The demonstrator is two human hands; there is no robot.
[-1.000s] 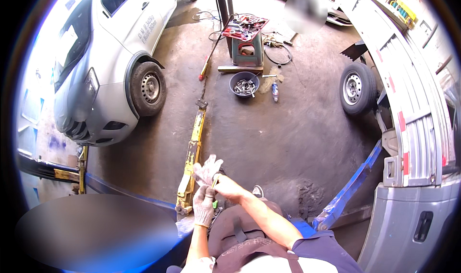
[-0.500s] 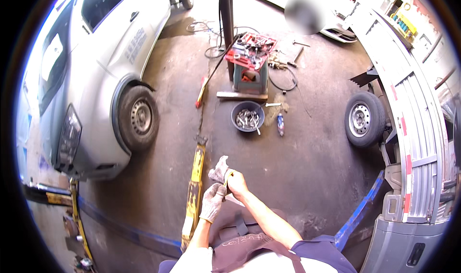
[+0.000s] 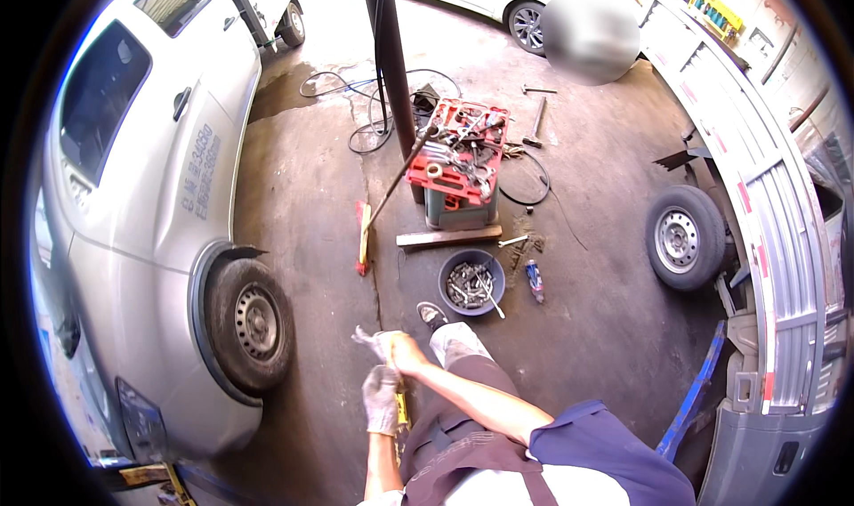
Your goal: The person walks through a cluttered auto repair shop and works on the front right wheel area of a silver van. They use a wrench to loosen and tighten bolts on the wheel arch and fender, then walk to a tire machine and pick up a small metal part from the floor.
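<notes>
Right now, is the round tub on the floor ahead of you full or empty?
Partly full. The round tub sits upright on the concrete, its bottom covered with a jumble of metal pieces, one long tool sticking out over its rim.

A worker in a blue short-sleeved shirt, dark overalls, grey trousers, with a pale knitted glove on the left hand [image 3: 382,399]

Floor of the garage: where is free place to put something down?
Bare concrete lies between the white car's wheel and the broom, also between the bowl of bolts and the loose wheel. Around the red tool tray, cables and tools crowd the floor.
</notes>
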